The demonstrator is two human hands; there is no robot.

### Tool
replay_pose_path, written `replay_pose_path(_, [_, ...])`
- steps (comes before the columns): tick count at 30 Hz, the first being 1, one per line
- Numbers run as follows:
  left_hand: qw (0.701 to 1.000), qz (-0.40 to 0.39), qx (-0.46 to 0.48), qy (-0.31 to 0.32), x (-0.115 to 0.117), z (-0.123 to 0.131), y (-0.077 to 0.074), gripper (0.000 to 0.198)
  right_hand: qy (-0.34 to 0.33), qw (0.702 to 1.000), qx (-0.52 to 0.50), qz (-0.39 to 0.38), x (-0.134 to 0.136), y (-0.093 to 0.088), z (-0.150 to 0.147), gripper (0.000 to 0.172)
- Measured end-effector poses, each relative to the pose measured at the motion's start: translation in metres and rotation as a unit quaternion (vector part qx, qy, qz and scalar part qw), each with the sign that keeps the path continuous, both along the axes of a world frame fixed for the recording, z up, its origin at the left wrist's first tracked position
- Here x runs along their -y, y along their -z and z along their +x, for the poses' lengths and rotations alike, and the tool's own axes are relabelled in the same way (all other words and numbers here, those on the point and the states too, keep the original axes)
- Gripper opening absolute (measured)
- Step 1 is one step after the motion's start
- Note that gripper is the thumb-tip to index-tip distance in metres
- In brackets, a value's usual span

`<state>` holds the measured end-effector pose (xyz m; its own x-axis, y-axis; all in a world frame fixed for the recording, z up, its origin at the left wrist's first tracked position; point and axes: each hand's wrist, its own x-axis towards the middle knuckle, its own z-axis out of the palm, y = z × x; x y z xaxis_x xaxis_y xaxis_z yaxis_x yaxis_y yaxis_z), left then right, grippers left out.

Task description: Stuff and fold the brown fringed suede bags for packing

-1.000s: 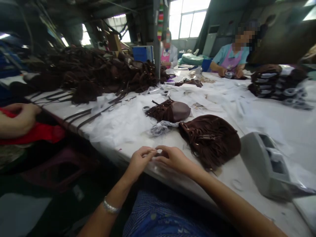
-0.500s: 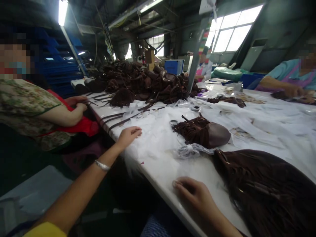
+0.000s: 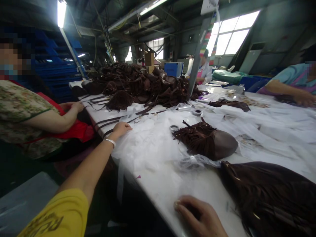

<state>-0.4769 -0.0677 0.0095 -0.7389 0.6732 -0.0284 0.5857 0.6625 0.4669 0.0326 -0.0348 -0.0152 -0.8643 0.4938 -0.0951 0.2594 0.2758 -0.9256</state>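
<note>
My left hand (image 3: 121, 129) reaches over the table's near left edge, its fingers stretched out low above crumpled white wrapping sheets (image 3: 148, 138). Dark brown straps (image 3: 106, 121) lie just beyond its wrist. Closer to me, my right hand (image 3: 198, 214) is curled above the bare tabletop, thumb and forefinger tips together; whether anything small is between them I cannot make out. To its right lies a large dark brown fringed bag (image 3: 269, 187). A smaller brown fringed bag (image 3: 224, 144) rests farther back, with clear plastic (image 3: 195, 163) between the two.
A big heap of brown fringed bags (image 3: 140, 82) covers the far left of the table. A roll of tape (image 3: 197, 112) sits near a metal post (image 3: 197, 59). Co-workers are at the left (image 3: 49, 112), far side (image 3: 201, 70) and right (image 3: 288, 82).
My left hand has moved left and slightly away from me over the sheets. My right hand appears lower in the picture, still curled. The view has shifted a little.
</note>
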Motion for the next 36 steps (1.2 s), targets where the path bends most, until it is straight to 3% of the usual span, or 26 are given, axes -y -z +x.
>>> replay_pose_path(4, [1.0, -0.003, 0.006, 0.015, 0.0, -0.006, -0.002, 0.036, 0.0, 1.0, 0.002, 0.003, 0.0, -0.001, 0.0, 0.033])
replay_pose_path(10, [0.999, 0.03, 0.031, -0.006, 0.001, 0.005, -0.006, 0.035, -0.003, 1.0, -0.01, 0.004, 0.001, -0.006, 0.0, 0.033])
replay_pose_path(17, [0.974, 0.18, 0.109, -0.082, 0.004, 0.028, -0.034, 0.037, 0.027, 0.999, -0.046, -0.009, 0.004, -0.01, 0.003, 0.032])
replay_pose_path(22, [0.899, 0.352, 0.217, -0.144, 0.015, 0.061, -0.067, 0.036, 0.025, 0.997, -0.067, -0.031, 0.005, -0.011, 0.004, 0.037])
replay_pose_path(26, [0.803, 0.481, 0.305, -0.176, 0.072, 0.104, -0.088, 0.01, 0.03, 0.996, -0.083, -0.032, 0.004, -0.015, 0.006, 0.037])
replay_pose_path(28, [0.755, 0.519, 0.346, -0.201, 0.114, 0.142, -0.079, 0.018, 0.038, 0.995, -0.092, -0.033, 0.004, -0.014, 0.007, 0.036])
replay_pose_path(29, [0.735, 0.527, 0.369, -0.215, 0.134, 0.167, -0.067, 0.025, 0.04, 0.994, -0.095, -0.032, 0.004, -0.013, 0.008, 0.036])
replay_pose_path(33, [0.675, 0.474, 0.496, -0.272, 0.196, 0.301, 0.007, 0.033, 0.042, 0.993, -0.105, -0.036, 0.004, -0.007, 0.008, 0.035])
replay_pose_path(35, [0.563, 0.382, 0.661, -0.317, 0.211, 0.367, 0.039, 0.022, 0.045, 0.992, -0.103, -0.061, 0.005, -0.006, 0.008, 0.036])
replay_pose_path(36, [0.524, 0.348, 0.71, -0.316, 0.214, 0.394, 0.049, 0.017, 0.048, 0.991, -0.1, -0.076, 0.006, -0.007, 0.008, 0.036])
